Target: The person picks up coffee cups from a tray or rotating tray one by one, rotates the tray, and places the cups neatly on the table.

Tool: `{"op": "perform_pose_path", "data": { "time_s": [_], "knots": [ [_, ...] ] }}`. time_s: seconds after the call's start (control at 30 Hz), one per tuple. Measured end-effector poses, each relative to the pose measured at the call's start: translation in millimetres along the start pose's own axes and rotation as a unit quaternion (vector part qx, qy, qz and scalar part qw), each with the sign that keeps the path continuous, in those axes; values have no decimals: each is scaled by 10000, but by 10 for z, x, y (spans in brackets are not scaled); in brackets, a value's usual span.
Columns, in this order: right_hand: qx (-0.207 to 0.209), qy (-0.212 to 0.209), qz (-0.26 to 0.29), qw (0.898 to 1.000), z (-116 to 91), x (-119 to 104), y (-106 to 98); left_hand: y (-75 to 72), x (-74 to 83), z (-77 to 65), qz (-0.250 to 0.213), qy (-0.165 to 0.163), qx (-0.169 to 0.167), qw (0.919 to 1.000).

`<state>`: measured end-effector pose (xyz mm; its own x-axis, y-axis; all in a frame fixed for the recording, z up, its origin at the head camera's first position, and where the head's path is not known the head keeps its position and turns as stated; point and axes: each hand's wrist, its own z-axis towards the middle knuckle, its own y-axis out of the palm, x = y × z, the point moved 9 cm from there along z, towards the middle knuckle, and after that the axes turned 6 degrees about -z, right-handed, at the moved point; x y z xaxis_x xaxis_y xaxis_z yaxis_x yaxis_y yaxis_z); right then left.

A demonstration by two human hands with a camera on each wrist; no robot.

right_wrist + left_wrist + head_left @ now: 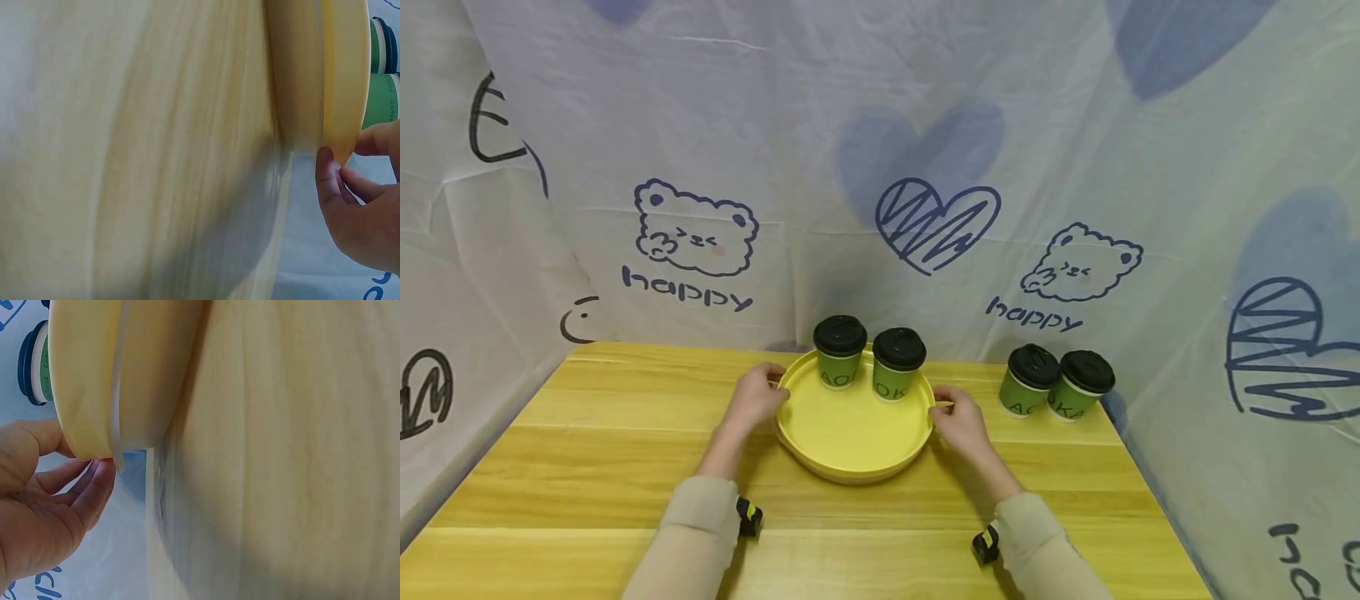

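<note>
A round yellow tray is gripped at its two sides by my hands. My left hand pinches the left rim, thumb over the edge and fingertips against the outer wall, as the left wrist view shows. My right hand pinches the right rim the same way. Below the yellow wall in the right wrist view is a paler, beige round part close over the table. On the tray's far half stand two upright green paper coffee cups, a left one and a right one, both with black lids.
Two more green coffee cups with black lids, one beside the other, stand close together at the back right of the wooden table. A pale printed curtain rises behind the table's back edge and along both sides.
</note>
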<state>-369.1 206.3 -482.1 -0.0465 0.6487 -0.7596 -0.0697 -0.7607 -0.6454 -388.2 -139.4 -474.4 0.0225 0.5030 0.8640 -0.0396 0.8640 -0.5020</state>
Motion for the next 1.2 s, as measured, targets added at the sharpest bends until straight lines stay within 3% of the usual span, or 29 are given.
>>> {"op": "perform_pose_path", "data": {
  "time_s": [0.43, 0.83, 1.2],
  "knots": [
    [-62, 130, 369, 9992, -125, 0, 23, 2, -22, 26, -314, -239, -17, 9992],
    [-198, 405, 747, 9962, -334, 27, 41, 18, -33, -201, -591, -606, -42, 9964],
    [-367, 309, 859, 9952, -472, 3, 65, 56, 14, -406, -718, -634, -134, 9953]
  ]
}}
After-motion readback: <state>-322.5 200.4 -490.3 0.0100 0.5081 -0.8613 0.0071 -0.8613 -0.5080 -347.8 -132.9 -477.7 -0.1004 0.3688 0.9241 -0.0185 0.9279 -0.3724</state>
